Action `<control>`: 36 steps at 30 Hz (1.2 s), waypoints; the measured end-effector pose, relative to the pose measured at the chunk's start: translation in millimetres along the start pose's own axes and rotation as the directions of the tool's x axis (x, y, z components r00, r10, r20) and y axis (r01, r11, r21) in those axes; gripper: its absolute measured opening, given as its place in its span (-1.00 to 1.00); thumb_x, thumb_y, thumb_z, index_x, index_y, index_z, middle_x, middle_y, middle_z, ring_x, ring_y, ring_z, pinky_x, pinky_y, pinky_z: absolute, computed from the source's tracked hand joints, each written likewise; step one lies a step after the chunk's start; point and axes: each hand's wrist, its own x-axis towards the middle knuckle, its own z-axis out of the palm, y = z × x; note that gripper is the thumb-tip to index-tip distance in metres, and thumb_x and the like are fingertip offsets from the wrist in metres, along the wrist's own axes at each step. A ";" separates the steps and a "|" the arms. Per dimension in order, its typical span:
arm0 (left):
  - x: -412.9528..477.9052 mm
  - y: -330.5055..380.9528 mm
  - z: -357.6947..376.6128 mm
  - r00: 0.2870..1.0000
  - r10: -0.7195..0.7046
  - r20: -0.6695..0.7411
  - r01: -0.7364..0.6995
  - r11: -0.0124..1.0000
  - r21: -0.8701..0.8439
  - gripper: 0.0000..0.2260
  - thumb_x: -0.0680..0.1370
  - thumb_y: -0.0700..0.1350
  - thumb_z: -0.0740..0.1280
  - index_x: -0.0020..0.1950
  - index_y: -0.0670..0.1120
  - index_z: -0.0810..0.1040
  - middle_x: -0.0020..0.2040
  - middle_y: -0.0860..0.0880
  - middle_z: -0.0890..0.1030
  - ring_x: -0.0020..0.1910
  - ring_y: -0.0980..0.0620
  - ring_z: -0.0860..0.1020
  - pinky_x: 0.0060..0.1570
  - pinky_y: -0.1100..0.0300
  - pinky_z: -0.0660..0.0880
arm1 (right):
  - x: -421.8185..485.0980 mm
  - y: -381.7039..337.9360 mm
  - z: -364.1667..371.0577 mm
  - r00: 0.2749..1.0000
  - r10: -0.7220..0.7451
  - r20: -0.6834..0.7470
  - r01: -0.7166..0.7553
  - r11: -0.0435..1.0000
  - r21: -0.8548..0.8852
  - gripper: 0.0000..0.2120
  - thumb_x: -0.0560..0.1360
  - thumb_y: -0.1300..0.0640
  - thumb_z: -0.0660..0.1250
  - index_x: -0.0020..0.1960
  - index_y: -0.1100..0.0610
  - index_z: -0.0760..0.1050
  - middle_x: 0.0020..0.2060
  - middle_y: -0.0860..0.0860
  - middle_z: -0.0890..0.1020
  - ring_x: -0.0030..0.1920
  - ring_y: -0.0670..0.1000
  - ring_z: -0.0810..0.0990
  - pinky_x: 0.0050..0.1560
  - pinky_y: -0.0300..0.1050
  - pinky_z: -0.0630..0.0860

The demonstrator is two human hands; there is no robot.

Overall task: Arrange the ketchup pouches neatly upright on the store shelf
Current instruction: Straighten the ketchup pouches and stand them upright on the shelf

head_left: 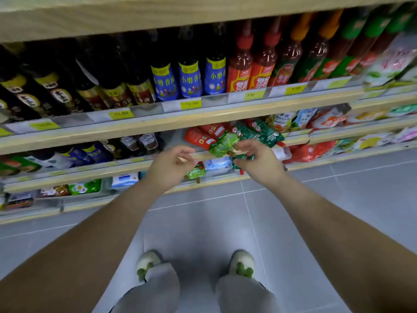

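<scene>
A person stands at a store shelf (225, 154), both arms stretched toward ketchup pouches (225, 134) that lie toppled in a heap near the front edge, their long axes slanting from upper left to lower right, spouts toward the aisle. The right hand (257, 159) pinches a dark green pouch (242, 157) by its lower end, touching the heap and judged the nearer one for standing pouches up. The left hand (173, 163), fingers curled, appears to hold a light green pouch (196, 172) just below the shelf's front edge, left of the pile.
</scene>
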 end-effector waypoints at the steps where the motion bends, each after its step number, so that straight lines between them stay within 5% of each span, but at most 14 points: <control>1: 8.7 -8.1 5.5 1.000 0.017 -0.005 -0.017 1.000 0.012 -0.80 0.50 -0.11 0.41 0.12 0.00 0.57 0.01 0.02 0.62 -0.31 0.25 0.50 -0.35 0.53 0.36 | 7.3 9.3 7.7 0.999 -0.028 -0.020 0.027 0.999 -0.037 -0.62 0.39 0.21 0.46 0.19 0.12 0.51 0.11 0.05 0.60 0.04 -0.02 0.54 0.04 -0.15 0.45; 5: 48.9 -57.8 36.5 0.998 0.051 -0.043 -0.048 0.996 0.070 -0.71 0.48 -0.09 0.43 0.20 0.05 0.54 0.12 0.02 0.58 -0.02 0.07 0.53 0.01 0.26 0.46 | 43.8 56.1 46.3 0.987 -0.149 -0.066 0.133 0.969 -0.208 -0.49 0.36 0.23 0.49 0.28 0.12 0.46 0.20 0.13 0.52 0.23 0.13 0.44 0.20 -0.09 0.37; 11: 105.3 -123.3 80.5 0.925 0.363 -0.118 -0.333 0.918 0.214 -0.39 0.43 -0.14 0.48 0.43 0.00 0.36 0.42 -0.10 0.38 0.41 -0.03 0.32 0.39 0.05 0.27 | 91.5 116.9 97.6 0.854 -0.470 -0.222 0.337 0.826 -0.452 -0.61 0.35 0.32 0.45 0.17 0.22 0.55 0.08 0.22 0.60 0.11 0.28 0.52 0.14 0.13 0.47; 18: 163.0 -159.0 108.7 0.750 0.589 -0.301 -0.468 0.794 0.389 -0.35 0.40 0.08 0.49 0.44 0.08 0.34 0.44 -0.06 0.37 0.40 -0.01 0.29 0.37 0.23 0.15 | 119.3 136.6 117.8 0.555 -0.745 -0.369 0.550 0.662 -0.509 -0.80 0.43 0.43 0.26 -0.02 0.27 0.57 -0.08 0.22 0.60 -0.01 0.26 0.54 0.05 0.03 0.44; 24: 173.9 -159.4 108.7 0.598 0.687 -0.413 -0.493 0.721 0.486 -0.66 0.46 0.04 0.41 0.23 0.09 0.53 0.13 0.05 0.61 0.10 -0.01 0.54 0.01 0.10 0.49 | 127.9 113.5 128.8 0.325 -0.835 -0.445 0.652 0.538 -0.534 -0.77 0.43 0.43 0.28 0.05 0.26 0.57 -0.01 0.21 0.56 0.01 0.21 0.52 0.03 -0.21 0.33; 27: 171.0 -163.0 103.8 0.613 0.652 -0.446 -0.542 0.758 0.364 -0.72 0.49 0.00 0.41 0.19 0.07 0.56 0.07 0.05 0.63 0.04 0.08 0.56 0.02 0.10 0.52 | 129.0 111.9 144.5 0.353 -0.748 -0.561 0.691 0.613 -0.383 -0.55 0.48 0.26 0.35 0.34 0.20 0.36 0.18 0.17 0.49 0.18 0.13 0.47 0.22 -0.10 0.39; 32: 171.2 -171.4 85.7 0.644 0.593 -0.484 -0.581 0.790 0.196 -0.75 0.52 0.00 0.38 0.19 0.05 0.55 -0.03 0.19 0.61 -0.08 0.42 0.52 -0.09 0.55 0.38 | 140.3 111.3 183.3 0.630 -0.604 -0.488 0.627 0.766 -0.140 -0.13 0.45 0.13 0.43 0.52 0.05 -0.09 0.35 0.10 0.41 0.34 0.04 0.39 0.32 0.09 0.38; 36: 177.6 -177.0 69.9 0.713 0.507 -0.484 -0.537 0.839 0.088 -0.79 0.55 0.01 0.34 0.16 0.03 0.53 -0.04 0.18 0.61 -0.07 0.31 0.56 -0.05 0.37 0.49 | 158.7 94.6 201.7 0.707 -0.609 -0.358 0.617 0.780 -0.109 -0.07 0.47 0.12 0.40 0.51 -0.10 -0.25 0.29 0.07 0.52 0.23 0.04 0.53 0.18 0.06 0.52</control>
